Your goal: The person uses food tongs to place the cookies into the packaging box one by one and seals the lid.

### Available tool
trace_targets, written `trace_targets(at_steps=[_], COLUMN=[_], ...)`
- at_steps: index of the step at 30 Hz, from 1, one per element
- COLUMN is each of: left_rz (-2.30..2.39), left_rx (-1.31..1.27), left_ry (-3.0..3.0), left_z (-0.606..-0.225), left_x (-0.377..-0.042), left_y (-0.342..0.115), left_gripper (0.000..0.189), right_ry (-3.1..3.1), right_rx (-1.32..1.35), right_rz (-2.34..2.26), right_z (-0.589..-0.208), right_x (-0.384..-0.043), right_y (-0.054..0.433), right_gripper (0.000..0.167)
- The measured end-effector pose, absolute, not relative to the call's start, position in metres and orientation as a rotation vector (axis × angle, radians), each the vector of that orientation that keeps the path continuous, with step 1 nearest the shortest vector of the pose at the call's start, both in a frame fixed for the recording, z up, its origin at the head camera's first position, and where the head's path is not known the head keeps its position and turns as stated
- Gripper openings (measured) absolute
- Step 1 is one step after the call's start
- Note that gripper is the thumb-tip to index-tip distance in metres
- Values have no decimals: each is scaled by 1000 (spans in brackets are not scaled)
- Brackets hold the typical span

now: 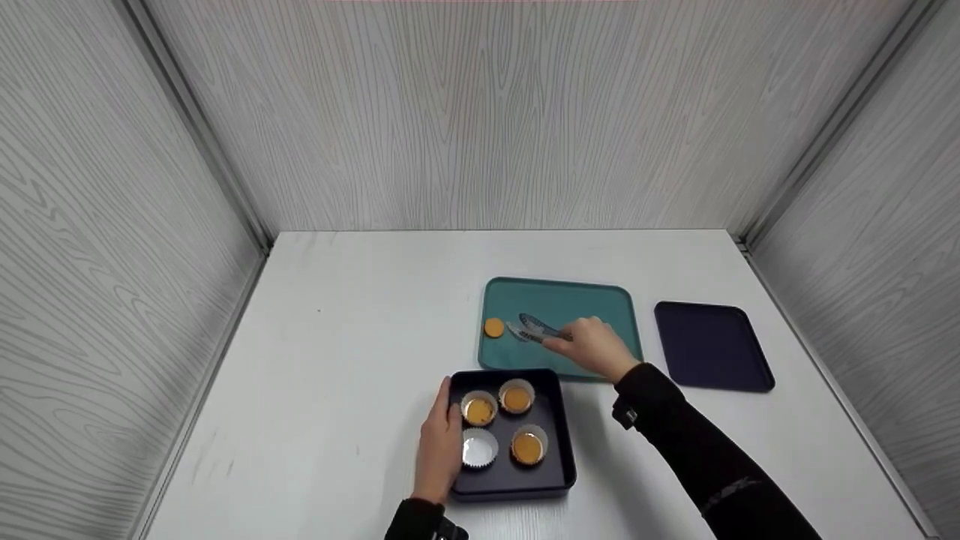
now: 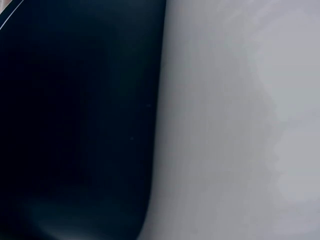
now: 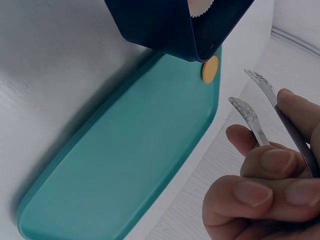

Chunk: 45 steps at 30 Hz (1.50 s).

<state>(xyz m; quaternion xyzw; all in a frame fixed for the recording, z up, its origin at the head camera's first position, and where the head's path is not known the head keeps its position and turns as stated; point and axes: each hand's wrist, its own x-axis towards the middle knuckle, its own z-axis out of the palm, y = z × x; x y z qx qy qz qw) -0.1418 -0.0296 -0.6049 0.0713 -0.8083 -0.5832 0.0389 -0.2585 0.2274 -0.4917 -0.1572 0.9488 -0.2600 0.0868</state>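
Observation:
My right hand (image 1: 598,347) grips small metal tongs (image 3: 256,120), their perforated tips apart with nothing between them. The tongs hang above a teal tray (image 1: 577,300), pointing toward an orange disc (image 1: 493,328) at the tray's left edge. In front of it stands a dark blue square baking pan (image 1: 517,480) with baking cups inside. Orange discs lie in the back-left cup (image 1: 478,409), back-right cup (image 1: 517,396) and front-right cup (image 1: 529,445); the front-left cup (image 1: 479,448) shows its bare white bottom. My left hand (image 1: 440,444) holds the pan's left wall, thumb over the rim.
A dark navy flat tray (image 1: 714,346) lies on the white table (image 1: 337,360), right of the teal tray. Pale wood-grain panels (image 1: 480,112) enclose the back and both sides. The left wrist view shows mostly the pan's dark outer wall (image 2: 120,125).

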Motion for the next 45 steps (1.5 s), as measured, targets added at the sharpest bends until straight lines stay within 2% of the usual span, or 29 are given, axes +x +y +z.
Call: trace_targets(at_steps=[5,18,45], left_rz=[-1779,-1759,-1770], left_rx=[229,247,207], left_ry=[-2489,-2497,-2484], left_z=[-604,-603,-604], left_x=[-142,-141,-140], left_y=[-29,-27,-25], left_gripper=[52,51,51], right_ry=[2831,2814,2857], right_rx=[-415,-422,-334], right_rz=[-748,-748,-566], right_z=[-494,-504,-518], right_x=[-266,-277,-291], right_y=[221,202,182], right_gripper=[51,57,58])
